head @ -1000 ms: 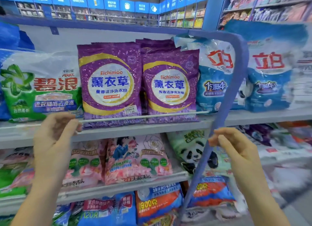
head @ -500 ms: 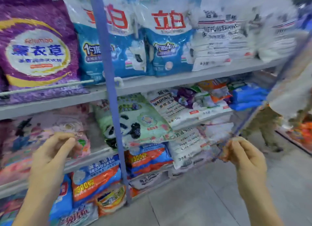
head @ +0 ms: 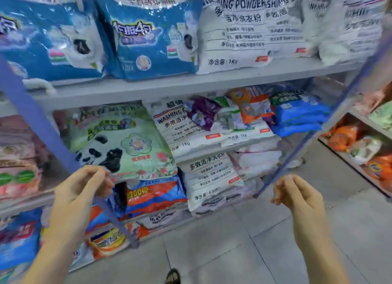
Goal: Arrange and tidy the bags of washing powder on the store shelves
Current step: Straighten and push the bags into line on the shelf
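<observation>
Both hands hover before the shelves, touching no bag: the left hand (head: 82, 188) has its fingers loosely curled toward the thumb with nothing between them, in front of the blue upright (head: 38, 122), and the right hand (head: 297, 196) is curled the same slack way, also empty. The washing powder sits on the shelves ahead. On the top shelf (head: 169, 86) the blue bags (head: 148, 40) and white bags (head: 244, 33) stand upright, faces forward, probably so shoppers can read the labels. Below, the green panda bag (head: 127, 143) leans back, and flat white sacks (head: 191, 133) carry a jumble of small bags (head: 239, 112) (purple, orange, blue, lying at odd angles). That heap looks like the untidy spot, and the raised, free hands seem ready to reach for it.
</observation>
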Tool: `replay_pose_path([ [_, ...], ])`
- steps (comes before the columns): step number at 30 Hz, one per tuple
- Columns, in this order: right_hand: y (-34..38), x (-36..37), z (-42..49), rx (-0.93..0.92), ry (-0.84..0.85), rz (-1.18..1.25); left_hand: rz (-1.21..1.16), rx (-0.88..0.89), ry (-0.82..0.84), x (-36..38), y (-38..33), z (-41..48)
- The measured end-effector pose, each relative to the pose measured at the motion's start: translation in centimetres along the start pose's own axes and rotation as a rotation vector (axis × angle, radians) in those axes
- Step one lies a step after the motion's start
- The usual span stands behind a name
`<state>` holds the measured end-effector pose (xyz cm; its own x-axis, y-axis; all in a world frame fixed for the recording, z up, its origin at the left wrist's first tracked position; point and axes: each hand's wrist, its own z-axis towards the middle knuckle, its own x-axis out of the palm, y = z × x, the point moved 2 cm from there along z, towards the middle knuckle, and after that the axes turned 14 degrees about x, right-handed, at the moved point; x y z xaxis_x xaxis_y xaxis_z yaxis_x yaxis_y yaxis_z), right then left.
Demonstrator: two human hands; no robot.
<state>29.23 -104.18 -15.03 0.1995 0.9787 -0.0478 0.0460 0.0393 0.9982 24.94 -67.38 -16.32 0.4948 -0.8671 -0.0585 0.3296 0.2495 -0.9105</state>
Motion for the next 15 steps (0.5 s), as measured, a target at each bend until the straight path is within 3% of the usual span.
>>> replay_pose_path([
  [10, -0.8, -1.2, 12.9, 0.025, 0.021, -0.051, 0.028, -0.022, -0.019, 8.0, 2.8, 5.8],
  [15, -1.9, 0.4, 19.0, 0.065, 0.11, -0.089, 0.054, -0.036, -0.059, 10.0, 3.1, 7.2],
])
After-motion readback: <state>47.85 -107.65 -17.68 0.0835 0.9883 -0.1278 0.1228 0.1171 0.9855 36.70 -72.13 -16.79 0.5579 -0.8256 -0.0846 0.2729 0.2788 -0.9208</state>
